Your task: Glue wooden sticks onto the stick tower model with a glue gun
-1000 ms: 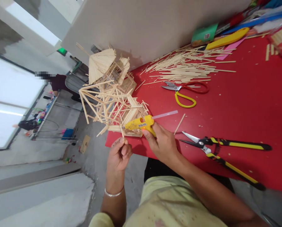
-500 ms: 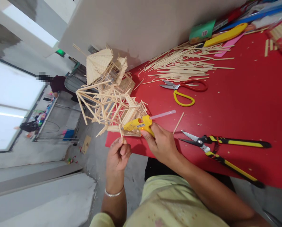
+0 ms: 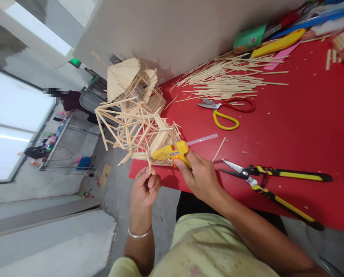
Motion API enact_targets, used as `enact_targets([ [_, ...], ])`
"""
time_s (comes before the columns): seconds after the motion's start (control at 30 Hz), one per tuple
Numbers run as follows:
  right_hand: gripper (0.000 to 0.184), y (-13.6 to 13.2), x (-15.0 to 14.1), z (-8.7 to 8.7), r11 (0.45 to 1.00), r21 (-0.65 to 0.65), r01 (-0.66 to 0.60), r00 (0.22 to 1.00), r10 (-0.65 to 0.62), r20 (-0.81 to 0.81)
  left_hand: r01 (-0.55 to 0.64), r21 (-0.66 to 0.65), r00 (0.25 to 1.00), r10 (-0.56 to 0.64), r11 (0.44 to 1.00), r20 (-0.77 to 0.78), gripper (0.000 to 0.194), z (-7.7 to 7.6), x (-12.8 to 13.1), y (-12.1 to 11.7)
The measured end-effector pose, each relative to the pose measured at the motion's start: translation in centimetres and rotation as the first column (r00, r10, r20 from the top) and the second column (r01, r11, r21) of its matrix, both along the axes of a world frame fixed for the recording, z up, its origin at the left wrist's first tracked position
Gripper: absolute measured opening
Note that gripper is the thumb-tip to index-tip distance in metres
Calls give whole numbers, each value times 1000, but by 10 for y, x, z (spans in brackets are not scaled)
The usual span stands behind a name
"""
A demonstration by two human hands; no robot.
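My right hand (image 3: 199, 173) is wrapped round a yellow hot glue gun (image 3: 167, 152) with a clear glue stick (image 3: 202, 139) poking out of its back. The gun's nozzle points left, at a thin wooden stick (image 3: 148, 158) that my left hand (image 3: 146, 186) pinches between thumb and fingers. Whether the nozzle touches the stick I cannot tell. Just behind stands a model building of pale sticks, with an open roof frame (image 3: 128, 125) in front and a slatted, finished roof (image 3: 124, 75) farther back.
On the red table (image 3: 299, 130) lie red-and-yellow scissors (image 3: 218, 105), spread yellow-black shears (image 3: 249, 175), a loose stick (image 3: 219, 149) and a heap of sticks (image 3: 226, 82). A yellow cutter (image 3: 278, 43) rests behind the heap. At far left a person (image 3: 70, 100) is by another table.
The view has shifted very slightly, so everything sits a little to the right. Both hands keep their holds on the glue gun and the stick.
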State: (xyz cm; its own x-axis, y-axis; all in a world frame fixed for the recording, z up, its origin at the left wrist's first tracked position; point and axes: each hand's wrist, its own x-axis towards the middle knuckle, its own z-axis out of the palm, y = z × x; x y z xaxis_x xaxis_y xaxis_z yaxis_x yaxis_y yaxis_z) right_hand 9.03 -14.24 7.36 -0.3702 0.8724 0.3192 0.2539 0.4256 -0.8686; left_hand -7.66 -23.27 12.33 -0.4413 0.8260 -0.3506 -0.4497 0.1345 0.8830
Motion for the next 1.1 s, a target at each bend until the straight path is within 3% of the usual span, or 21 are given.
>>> enact_targets([
  [0.7,36,1,1,8,999,-47,-16,1000,15,-13,-5,28,998,4,1000,63,22,0,3,4],
  [0.9,36,0,2,20,993,100,58,994,-67,81,45,79,991,-55,996,124,23,-4,4,4],
  [1.1,36,-3,4,42,942,326,73,963,-152,224,56,128,958,-90,990,272,30,-12,4,4],
])
